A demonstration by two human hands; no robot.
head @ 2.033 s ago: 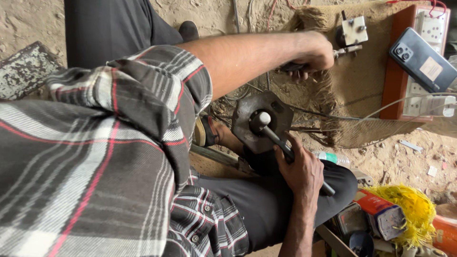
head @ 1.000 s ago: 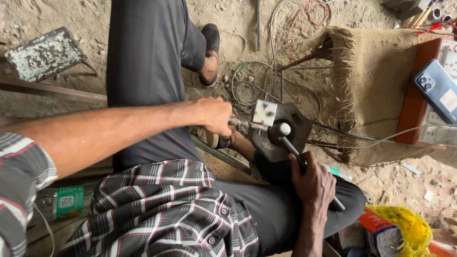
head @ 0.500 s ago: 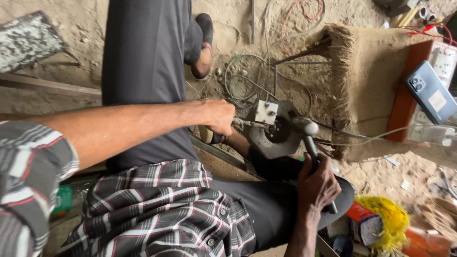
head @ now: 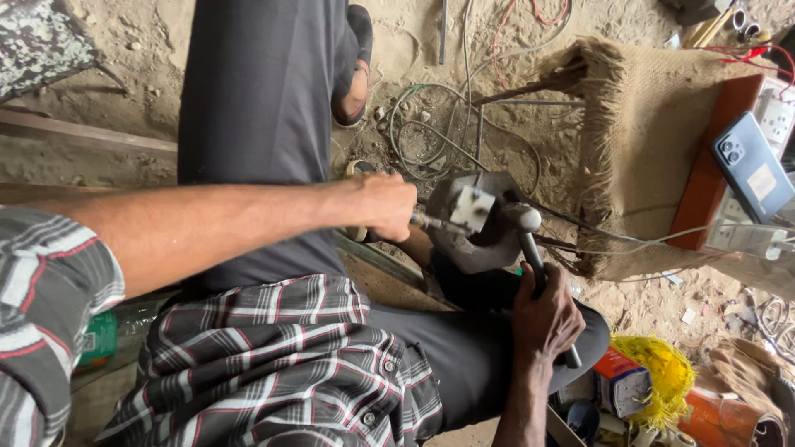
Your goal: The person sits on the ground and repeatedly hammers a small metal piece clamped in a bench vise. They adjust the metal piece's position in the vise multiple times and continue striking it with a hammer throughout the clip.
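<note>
The white square block [head: 472,207] is now sitting right on the face of the grey metal housing [head: 476,228]; a moment ago it was being held up off it. The left hand [head: 385,207] is closing its fingers tight around a thin tool [head: 431,222] whose tip is touching the block. The right hand [head: 545,319] is wrapping its fingers around one long dark bar [head: 534,265], just below the housing. The housing is resting by the person's knee, over the dirt floor [head: 124,74]. Right of the housing, one blue phone [head: 752,170] is lying on an orange board [head: 704,199]. Below it, a box [head: 625,389] is holding small parts, too blurry to count.
</note>
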